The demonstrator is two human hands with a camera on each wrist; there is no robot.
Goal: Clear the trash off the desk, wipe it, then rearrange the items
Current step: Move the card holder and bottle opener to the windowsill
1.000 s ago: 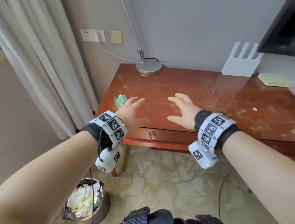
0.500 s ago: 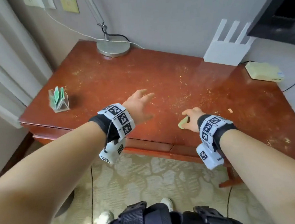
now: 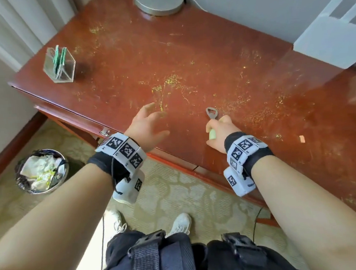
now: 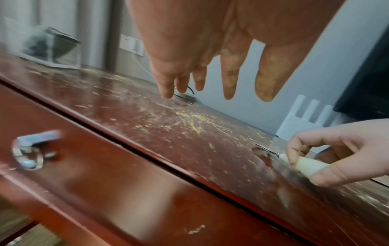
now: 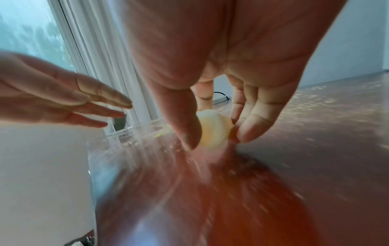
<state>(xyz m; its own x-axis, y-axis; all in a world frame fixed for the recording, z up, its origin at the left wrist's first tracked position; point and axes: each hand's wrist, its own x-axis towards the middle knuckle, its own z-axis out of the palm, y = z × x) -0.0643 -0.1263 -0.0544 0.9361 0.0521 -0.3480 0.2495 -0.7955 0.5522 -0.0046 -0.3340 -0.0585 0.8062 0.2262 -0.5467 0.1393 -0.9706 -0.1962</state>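
A bottle opener (image 3: pixel 211 119) with a pale green handle and a metal head lies on the red-brown desk (image 3: pixel 188 55), near its front edge. My right hand (image 3: pixel 219 131) pinches the handle (image 5: pixel 213 131) between thumb and fingers, and the left wrist view shows the same opener (image 4: pixel 305 164) low against the wood. To its left my left hand (image 3: pixel 150 122) hovers over the desk with fingers spread and empty. Yellow crumbs (image 3: pixel 172 80) are scattered across the desktop. A small tan scrap (image 3: pixel 302 139) lies at the right.
A clear acrylic card holder (image 3: pixel 59 65) with green cards stands at the desk's left end. A round lamp base (image 3: pixel 159 1) sits at the back, a white router (image 3: pixel 331 37) at back right. A metal bin (image 3: pixel 41 171) lined with a bag holds crumpled paper on the floor, left.
The view has tilted down and closer to the desk. My right hand went from open to pinching the opener's handle. The left hand stayed open and moved little.
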